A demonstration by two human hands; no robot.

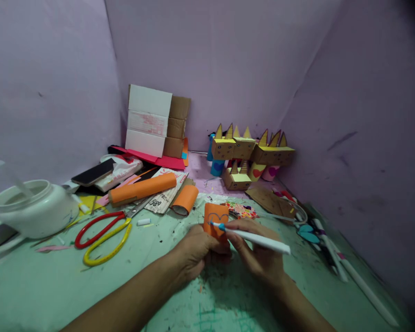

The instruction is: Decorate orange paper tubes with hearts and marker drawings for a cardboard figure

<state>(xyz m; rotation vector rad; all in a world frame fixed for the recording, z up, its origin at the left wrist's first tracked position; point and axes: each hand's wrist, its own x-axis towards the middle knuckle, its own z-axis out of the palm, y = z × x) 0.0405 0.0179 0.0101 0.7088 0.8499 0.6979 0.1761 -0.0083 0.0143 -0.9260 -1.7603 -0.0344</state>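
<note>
Left hand [198, 249] grips the orange roll [216, 208] between both hands, and right hand [257, 258] pinches the white marker [263, 240], which should press lightly for a smooth heart-like outline [218, 216].

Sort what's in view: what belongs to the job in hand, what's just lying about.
In the job:
- orange piece, in the left hand
- marker, in the right hand, its tip at the heart outline

Apparently just lying about, untouched:
- scissors
- white pot
- folded cardboard
- horned boxes, perhaps related
</note>
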